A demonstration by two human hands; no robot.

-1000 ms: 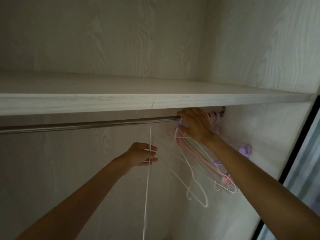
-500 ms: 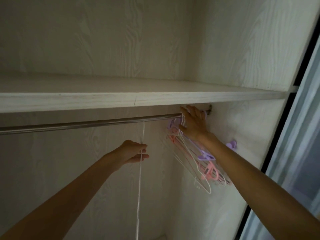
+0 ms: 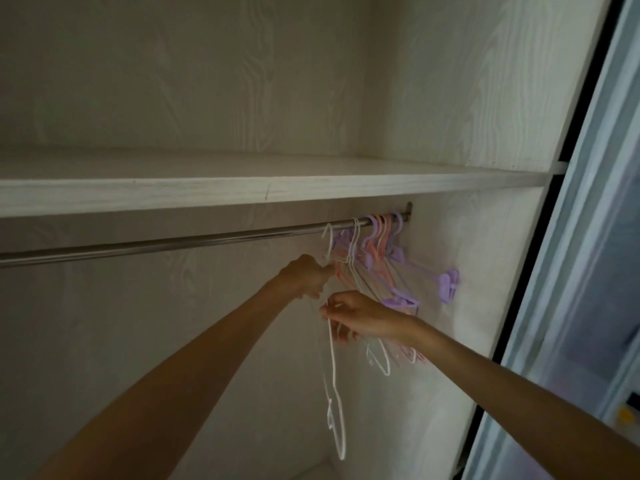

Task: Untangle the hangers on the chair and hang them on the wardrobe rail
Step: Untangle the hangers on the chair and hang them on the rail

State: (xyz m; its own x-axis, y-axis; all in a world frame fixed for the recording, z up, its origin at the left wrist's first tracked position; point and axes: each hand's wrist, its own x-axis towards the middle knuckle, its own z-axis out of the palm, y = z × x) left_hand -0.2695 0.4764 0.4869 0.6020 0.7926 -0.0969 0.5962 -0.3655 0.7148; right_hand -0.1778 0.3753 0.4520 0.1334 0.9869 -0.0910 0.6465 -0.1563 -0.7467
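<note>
A steel wardrobe rail runs under the shelf. At its right end hang several purple, pink and white hangers, bunched together. A thin white wire hanger hooks over the rail just left of the bunch and hangs edge-on. My left hand pinches this hanger near its neck, just below the rail. My right hand grips its wire a little lower, fingers closed around it. No chair is in view.
A white wood-grain shelf sits just above the rail. The wardrobe side wall stands close behind the hanging bunch. A sliding door frame runs down the right.
My right hand left the rail's end and dropped onto the white hanger's wire. My left hand moved right with that hanger, which now sits next to the bunch.
</note>
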